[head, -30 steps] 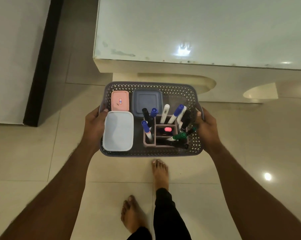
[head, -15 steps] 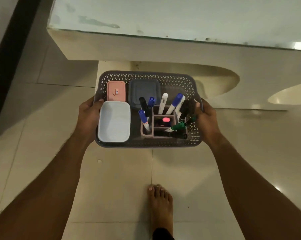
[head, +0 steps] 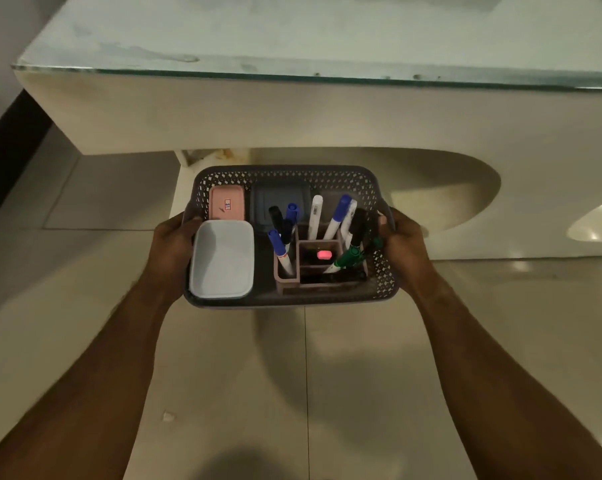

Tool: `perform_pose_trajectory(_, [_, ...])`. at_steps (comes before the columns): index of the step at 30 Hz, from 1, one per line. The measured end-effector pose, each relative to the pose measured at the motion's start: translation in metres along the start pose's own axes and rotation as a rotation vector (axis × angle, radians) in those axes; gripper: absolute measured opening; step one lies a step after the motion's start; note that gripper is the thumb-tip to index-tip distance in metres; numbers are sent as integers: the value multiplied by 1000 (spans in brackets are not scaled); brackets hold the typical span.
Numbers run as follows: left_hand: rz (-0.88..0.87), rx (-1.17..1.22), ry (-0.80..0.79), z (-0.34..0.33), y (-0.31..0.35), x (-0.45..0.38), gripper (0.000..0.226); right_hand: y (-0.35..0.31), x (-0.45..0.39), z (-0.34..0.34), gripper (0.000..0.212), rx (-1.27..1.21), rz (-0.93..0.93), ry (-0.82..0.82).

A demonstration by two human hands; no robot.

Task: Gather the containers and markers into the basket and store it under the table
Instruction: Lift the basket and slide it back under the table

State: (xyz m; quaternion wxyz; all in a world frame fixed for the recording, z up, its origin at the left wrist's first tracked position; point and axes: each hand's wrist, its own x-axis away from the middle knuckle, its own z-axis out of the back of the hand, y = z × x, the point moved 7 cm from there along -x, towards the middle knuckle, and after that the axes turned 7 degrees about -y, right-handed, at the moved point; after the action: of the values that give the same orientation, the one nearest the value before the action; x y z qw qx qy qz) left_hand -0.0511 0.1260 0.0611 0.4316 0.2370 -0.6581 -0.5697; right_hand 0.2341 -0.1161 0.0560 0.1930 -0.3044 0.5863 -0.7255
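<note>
I hold a grey perforated basket [head: 379,282] above the floor, just in front of the table's front edge. My left hand [head: 173,242] grips its left rim and my right hand [head: 401,244] grips its right rim. Inside lie a white container [head: 222,259], a small pink container [head: 226,202] and a dark blue-grey container [head: 279,199]. A pink compartmented holder [head: 287,280] stands at the right of the basket with several markers [head: 336,218] in blue, black, white and green sticking up from it.
The glass-topped table [head: 327,36] has a thick cream apron [head: 223,112] with a shadowed opening beneath it [head: 379,174]. Beige floor tiles [head: 223,375] lie below me. A dark vertical strip [head: 5,157] runs along the wall at the left.
The basket has moved lower and forward toward the table's underside. The table edge fills more of the view, and my feet have dropped out of sight.
</note>
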Motion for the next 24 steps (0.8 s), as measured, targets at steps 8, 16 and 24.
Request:
perform_pose_trajectory(8, [-45, -59, 26, -7, 4, -26, 23, 7, -34, -4, 26, 42, -21, 47])
perform_pose_trajectory(16, [-61, -97, 103, -7, 3, -38, 18, 5, -49, -7, 25, 121, -24, 61])
perform_pose_trajectory(24, [-377, -581, 375, -6, 23, -15, 41, -9, -34, -4, 41, 386, 126, 163])
